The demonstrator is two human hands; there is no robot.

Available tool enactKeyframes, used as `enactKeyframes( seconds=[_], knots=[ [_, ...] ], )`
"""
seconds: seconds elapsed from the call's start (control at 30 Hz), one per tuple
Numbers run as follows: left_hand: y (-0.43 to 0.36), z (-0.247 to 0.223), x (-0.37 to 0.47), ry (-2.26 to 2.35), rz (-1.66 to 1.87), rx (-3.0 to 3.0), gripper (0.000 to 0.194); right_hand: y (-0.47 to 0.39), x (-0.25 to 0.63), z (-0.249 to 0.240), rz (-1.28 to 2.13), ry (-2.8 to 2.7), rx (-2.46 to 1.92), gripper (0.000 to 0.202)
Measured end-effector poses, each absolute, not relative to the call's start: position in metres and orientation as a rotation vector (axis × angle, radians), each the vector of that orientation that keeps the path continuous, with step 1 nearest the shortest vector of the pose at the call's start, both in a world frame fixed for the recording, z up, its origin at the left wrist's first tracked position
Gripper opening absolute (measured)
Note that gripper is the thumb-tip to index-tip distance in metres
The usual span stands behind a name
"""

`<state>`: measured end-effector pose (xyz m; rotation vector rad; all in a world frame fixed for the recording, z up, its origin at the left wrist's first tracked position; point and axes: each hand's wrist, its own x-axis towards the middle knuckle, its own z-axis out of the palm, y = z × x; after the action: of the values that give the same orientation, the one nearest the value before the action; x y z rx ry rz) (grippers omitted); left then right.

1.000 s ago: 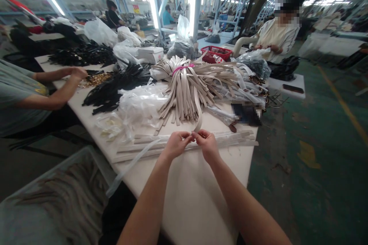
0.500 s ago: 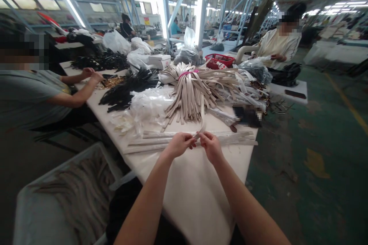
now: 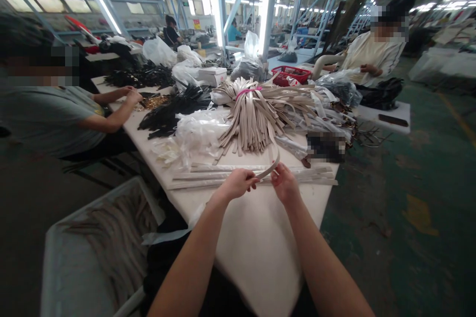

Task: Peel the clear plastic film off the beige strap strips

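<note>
A beige strap [image 3: 270,169] bends in a curve between my two hands over the table. My left hand [image 3: 241,183] pinches its near end, with the fingers closed. At the curve's right side, the fingertips of my right hand [image 3: 285,184] are closed on the same strap. From there the strap rises toward a big bundle of beige straps [image 3: 249,129], tied with a pink band [image 3: 248,91]. Several long flat strips [image 3: 203,176] lie across the table just behind my hands.
Crumpled white plastic [image 3: 201,131] and black straps [image 3: 174,111] lie left of the bundle. A red basket [image 3: 291,75] stands behind it. On the floor at left, a translucent bin [image 3: 55,257] holds strips. Co-workers sit left [image 3: 55,114] and stand right [image 3: 375,54].
My hands have moved apart, the right one going rightward, and more of the strap shows curving between them. The whole view has shifted slightly.
</note>
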<state>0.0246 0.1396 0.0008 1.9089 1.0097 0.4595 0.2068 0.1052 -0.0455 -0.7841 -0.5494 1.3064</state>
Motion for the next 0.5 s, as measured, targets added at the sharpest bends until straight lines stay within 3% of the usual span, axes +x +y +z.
enactKeyframes(
  seconds=[0.5],
  knots=[
    [0.141, 0.007, 0.035, 1.087, 0.332, 2.087, 0.034, 0.109, 0.212, -0.054, 1.294, -0.583, -0.84, 0.026]
  ],
)
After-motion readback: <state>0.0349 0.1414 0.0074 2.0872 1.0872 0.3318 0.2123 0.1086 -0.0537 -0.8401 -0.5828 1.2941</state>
